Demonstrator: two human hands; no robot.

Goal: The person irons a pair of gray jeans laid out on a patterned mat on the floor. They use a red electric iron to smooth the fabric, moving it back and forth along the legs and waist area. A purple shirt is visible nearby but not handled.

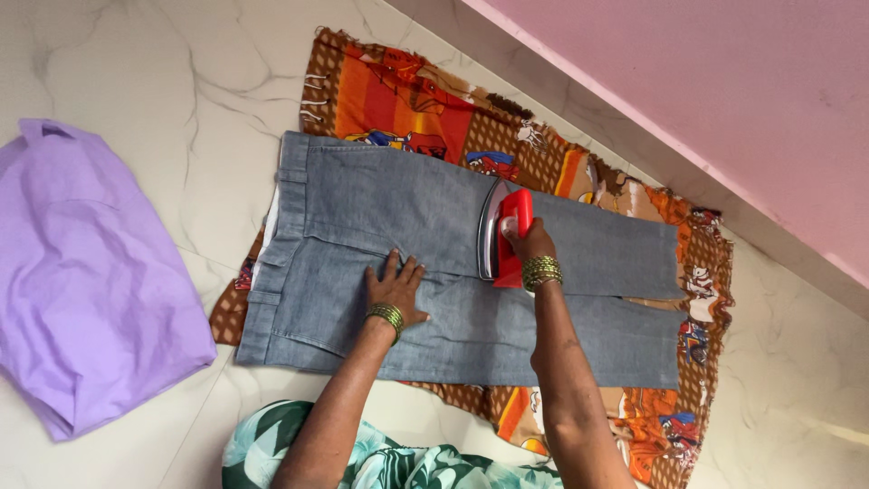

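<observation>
Grey jeans (362,213) lie flat on an orange and brown patterned cloth (398,95) spread on the floor, waistband to the left, legs to the right. My right hand (532,243) grips the handle of a red electric iron (503,234) that rests on the upper trouser leg. My left hand (395,288) lies flat on the lower leg near the crotch seam, fingers spread, holding nothing. Green and gold bangles circle both wrists.
A crumpled lilac garment (86,281) lies on the white marble floor (181,81) to the left. A pink wall (724,81) with a grey skirting runs along the upper right. My green and white patterned clothing (272,448) shows at the bottom.
</observation>
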